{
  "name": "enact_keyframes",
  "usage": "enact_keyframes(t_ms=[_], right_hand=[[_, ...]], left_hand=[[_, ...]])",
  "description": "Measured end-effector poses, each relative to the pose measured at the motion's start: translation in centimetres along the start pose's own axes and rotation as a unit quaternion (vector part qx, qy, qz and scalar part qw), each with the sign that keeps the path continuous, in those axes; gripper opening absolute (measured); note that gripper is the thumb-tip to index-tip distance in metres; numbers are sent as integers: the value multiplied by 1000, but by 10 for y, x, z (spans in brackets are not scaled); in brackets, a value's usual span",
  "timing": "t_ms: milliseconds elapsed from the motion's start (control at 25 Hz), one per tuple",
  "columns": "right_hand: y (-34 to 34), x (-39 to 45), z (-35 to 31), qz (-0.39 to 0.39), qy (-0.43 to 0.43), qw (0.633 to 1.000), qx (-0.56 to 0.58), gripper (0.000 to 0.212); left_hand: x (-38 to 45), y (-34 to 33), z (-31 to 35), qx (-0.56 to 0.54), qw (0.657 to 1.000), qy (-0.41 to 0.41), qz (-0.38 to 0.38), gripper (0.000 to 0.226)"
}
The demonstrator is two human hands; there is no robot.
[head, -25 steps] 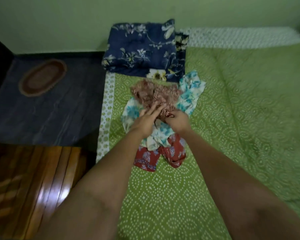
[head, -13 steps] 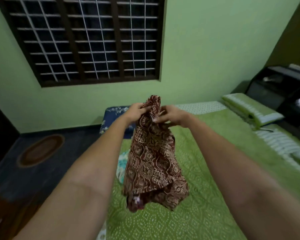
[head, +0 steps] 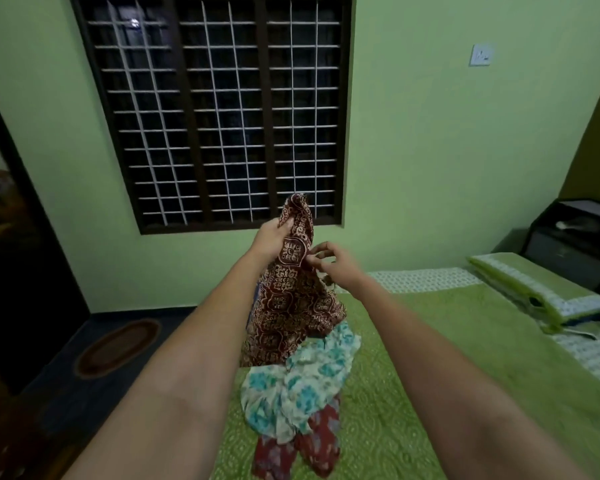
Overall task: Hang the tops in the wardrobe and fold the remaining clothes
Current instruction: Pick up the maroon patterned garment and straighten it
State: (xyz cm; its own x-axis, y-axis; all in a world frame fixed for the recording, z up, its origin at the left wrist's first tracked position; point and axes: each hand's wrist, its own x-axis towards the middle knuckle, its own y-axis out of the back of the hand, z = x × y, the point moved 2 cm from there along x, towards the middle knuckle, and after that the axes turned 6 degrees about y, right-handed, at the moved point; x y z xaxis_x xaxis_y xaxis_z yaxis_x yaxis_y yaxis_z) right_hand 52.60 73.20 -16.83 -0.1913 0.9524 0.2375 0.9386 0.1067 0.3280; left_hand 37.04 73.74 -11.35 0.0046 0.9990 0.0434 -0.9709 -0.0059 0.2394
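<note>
Head view shows the left hand [head: 273,237] clutching the bunched maroon printed garment [head: 291,292] above the bed [head: 465,341] while the right hand [head: 329,263] pinches its edge; so loose a pinch could slip, dropping the cloth onto the floral clothes pile [head: 298,386]

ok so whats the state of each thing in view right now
maroon garment: held up, hanging crumpled
left hand: grips the garment's top
right hand: pinches its edge
floral garment: crumpled on the bed
red garment: crumpled, partly under the floral one
bed: covered by a green sheet
</note>
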Motion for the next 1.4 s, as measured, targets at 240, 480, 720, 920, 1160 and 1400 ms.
enact_keyframes(t_ms=[240, 480, 720, 920, 1160, 1400], right_hand=[[10, 4, -29, 1, 66, 996, 57, 33], [-8, 7, -25, -97, -5, 993, 71, 29], [-17, 1, -31, -112, -5, 988, 107, 16], [-20, 2, -42, -50, 43, 997, -36, 17], [-13, 3, -49, 26, 51, 993, -106, 26], [-22, -9, -55, -34, 19, 999, 5, 14]], left_hand=[[-21, 3, 8, 13, 1000, -1, 5, 26], [-32, 9, 1, -48, 998, 47, 5, 30], [-40, 16, 5, 38, 995, 87, 12, 73], [-40, 23, -4, 87, 991, 84, 62, 21], [-42, 29, -14, 91, 983, 140, 78, 49], [-41, 10, -24, -50, 964, 258, -32, 66]])
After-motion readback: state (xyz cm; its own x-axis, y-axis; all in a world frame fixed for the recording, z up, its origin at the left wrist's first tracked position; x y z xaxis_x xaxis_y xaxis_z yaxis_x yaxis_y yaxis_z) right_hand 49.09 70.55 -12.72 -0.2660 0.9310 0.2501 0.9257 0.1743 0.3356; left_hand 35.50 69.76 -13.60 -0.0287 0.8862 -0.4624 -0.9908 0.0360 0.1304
